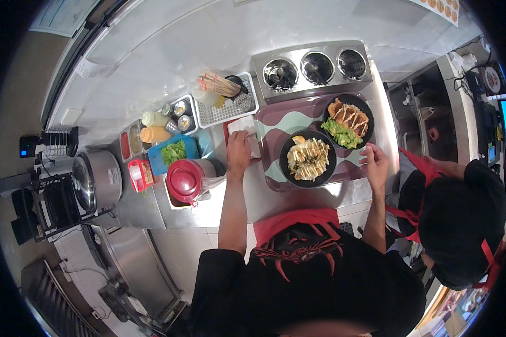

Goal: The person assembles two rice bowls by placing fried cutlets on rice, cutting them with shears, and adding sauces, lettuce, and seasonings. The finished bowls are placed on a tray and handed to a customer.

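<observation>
My left hand (239,150) reaches onto a stack of white paper napkins (249,128) in a red holder, fingers close together and pressed on the paper. To its right lies a maroon and pale-green patterned tray (271,118). Two black bowls rest on it: the nearer bowl (333,168) has food topped with pale sauce and a lemon wedge, the farther bowl (367,104) has sauced fried cutlet (354,119) and green lettuce (343,135). Beside the tray's right edge hovers my right hand (375,161), fingers loosely bent and apart, with nothing visible in them.
A steel holder (309,50) with three round wells stands behind the tray. Leftward are a white basket (211,115) with wrapped chopsticks, sauce bottles (154,135), a blue container (192,145) with lettuce, a red-lidded jug (185,180) and a cooker (104,177). A co-worker (455,219) stands close at right.
</observation>
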Demonstrator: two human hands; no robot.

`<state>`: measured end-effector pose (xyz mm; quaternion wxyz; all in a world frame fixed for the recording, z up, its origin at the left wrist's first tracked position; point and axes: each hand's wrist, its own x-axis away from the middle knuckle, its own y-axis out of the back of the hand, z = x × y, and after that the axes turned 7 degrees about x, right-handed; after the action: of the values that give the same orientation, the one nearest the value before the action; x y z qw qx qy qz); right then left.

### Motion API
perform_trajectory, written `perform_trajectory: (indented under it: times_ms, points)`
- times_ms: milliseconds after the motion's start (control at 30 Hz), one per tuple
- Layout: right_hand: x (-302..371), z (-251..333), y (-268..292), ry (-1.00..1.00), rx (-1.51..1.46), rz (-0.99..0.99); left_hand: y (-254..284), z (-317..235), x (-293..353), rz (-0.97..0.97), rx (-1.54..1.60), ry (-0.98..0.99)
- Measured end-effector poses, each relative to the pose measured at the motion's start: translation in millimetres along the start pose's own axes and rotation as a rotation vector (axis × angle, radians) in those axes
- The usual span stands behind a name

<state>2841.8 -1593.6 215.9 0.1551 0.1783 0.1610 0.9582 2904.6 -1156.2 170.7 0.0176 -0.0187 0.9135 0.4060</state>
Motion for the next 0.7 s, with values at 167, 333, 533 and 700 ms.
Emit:
perform_trajectory:
  times_ms: [167, 333, 533, 700]
  points:
    - [-2, 7, -6, 0.047, 0.003, -0.014, -1, 8, -22, 0.032, -0.039, -0.053]
    - [-2, 3, -4, 0.027, -0.052, -0.017, -7, 22, -30, 0.032, -0.001, -0.007]
    - [3, -5, -6, -0.023, -0.025, -0.03, -11, 38, -29, -0.052, 0.05, 0.004]
    - [6, -8, -6, -0.049, 0.061, 0.166, 12, 7, -24, -0.227, 0.185, 0.235]
